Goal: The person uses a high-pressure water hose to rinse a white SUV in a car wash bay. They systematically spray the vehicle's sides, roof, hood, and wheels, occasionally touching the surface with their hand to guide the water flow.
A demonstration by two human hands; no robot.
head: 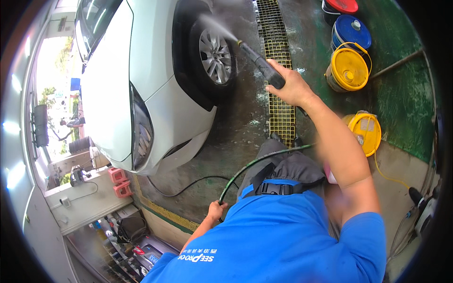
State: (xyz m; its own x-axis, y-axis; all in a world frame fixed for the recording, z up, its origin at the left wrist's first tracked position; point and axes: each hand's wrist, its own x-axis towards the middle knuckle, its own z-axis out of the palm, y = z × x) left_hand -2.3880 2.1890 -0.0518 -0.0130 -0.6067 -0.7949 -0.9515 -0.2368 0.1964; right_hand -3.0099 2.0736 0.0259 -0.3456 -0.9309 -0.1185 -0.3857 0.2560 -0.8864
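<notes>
My right hand (292, 85) is wrapped around the black pressure-washer gun (260, 63), stretched out ahead of my body. From its brass-coloured nozzle (239, 42) a white water jet (217, 27) fans over the front wheel of a white car. The black tire (193, 60) surrounds a silver multi-spoke alloy rim (215, 56). Down by my waist, my left hand (215, 211) grips a dark green hose (247, 166), which arches across my legs toward my right side. My right arm hides part of the hose.
Yellow grating (281, 116) covers a floor drain beside the wheel. To the right stand a blue-lidded bucket (348, 30), yellow-lidded buckets (347, 67) and a red-lidded one (341, 5). Another hose (187, 187) crosses the wet floor. Pink stools (122, 187) sit near the front bumper (191, 152).
</notes>
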